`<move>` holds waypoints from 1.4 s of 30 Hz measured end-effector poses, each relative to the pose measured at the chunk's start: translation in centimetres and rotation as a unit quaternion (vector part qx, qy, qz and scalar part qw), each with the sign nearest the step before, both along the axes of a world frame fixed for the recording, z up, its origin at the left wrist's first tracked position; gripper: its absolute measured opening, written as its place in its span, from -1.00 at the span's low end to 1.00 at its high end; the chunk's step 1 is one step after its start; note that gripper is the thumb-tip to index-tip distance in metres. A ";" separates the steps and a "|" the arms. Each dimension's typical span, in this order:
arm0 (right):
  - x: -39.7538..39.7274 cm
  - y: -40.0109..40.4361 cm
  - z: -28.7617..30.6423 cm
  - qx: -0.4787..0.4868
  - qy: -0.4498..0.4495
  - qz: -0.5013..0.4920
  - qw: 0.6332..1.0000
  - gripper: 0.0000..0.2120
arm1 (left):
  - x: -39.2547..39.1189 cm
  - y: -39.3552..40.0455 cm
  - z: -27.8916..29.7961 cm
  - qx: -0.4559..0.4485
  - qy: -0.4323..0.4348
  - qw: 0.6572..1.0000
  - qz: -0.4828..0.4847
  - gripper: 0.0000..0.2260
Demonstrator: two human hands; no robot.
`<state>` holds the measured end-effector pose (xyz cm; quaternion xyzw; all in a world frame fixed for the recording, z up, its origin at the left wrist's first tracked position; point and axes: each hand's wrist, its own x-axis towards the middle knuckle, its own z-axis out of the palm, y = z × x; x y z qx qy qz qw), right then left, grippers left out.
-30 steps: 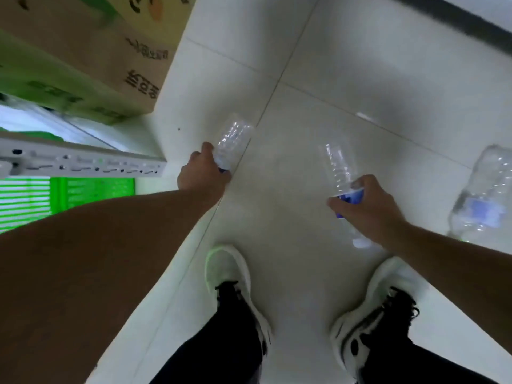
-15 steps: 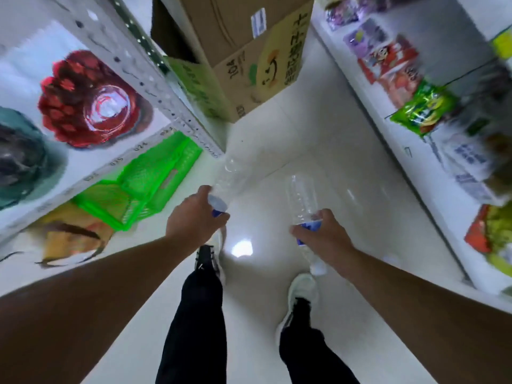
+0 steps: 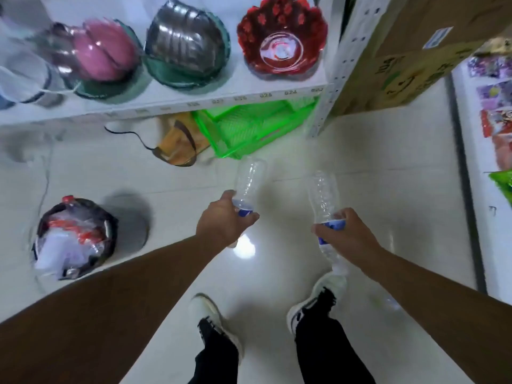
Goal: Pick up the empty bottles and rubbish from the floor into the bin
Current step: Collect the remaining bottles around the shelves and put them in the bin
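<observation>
My left hand (image 3: 223, 221) grips a clear empty plastic bottle (image 3: 248, 180) by its blue-labelled middle, base pointing away from me. In my right hand (image 3: 347, 235) is a second clear bottle (image 3: 322, 195) with a blue label, its neck hanging down below my fist. Both bottles are held above the white tiled floor, in front of my feet. The round dark bin (image 3: 73, 236) stands on the floor at the left, filled with plastic bottles and red-and-white wrappers. It lies well left of my left hand.
A white shelf (image 3: 194, 102) with bowls runs across the top. Under it sit green baskets (image 3: 255, 128) and an orange bag (image 3: 177, 144). A cardboard box (image 3: 410, 59) stands at the upper right, a snack shelf (image 3: 496, 134) along the right edge.
The view has swung left: the shelf of bowls now fills the top and the bin has come into sight at the left. Both hands still hold their bottles.
</observation>
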<state>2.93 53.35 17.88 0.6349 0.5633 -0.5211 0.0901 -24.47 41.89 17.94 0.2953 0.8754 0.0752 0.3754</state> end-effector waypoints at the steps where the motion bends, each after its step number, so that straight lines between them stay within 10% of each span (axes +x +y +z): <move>1: -2.0 -1.7 -0.2 -0.006 -0.005 0.024 1.000 -0.39 | -1.8 -2.5 -0.2 -0.002 -0.002 1.000 0.017 -0.20; 17: -37.6 -26.6 2.4 -0.082 0.014 0.230 0.970 -0.57 | -23.8 -41.3 4.5 0.008 -0.023 0.925 0.379 -0.25; 30: -56.2 -28.3 -2.9 -0.108 0.029 0.365 0.924 -0.51 | -33.0 -41.1 -0.9 -0.046 -0.012 0.874 0.483 -0.15; 42: -62.7 -30.6 -8.2 -0.074 0.004 0.392 0.917 -0.61 | -42.4 -40.0 -7.5 -0.083 -0.041 0.910 0.403 -0.31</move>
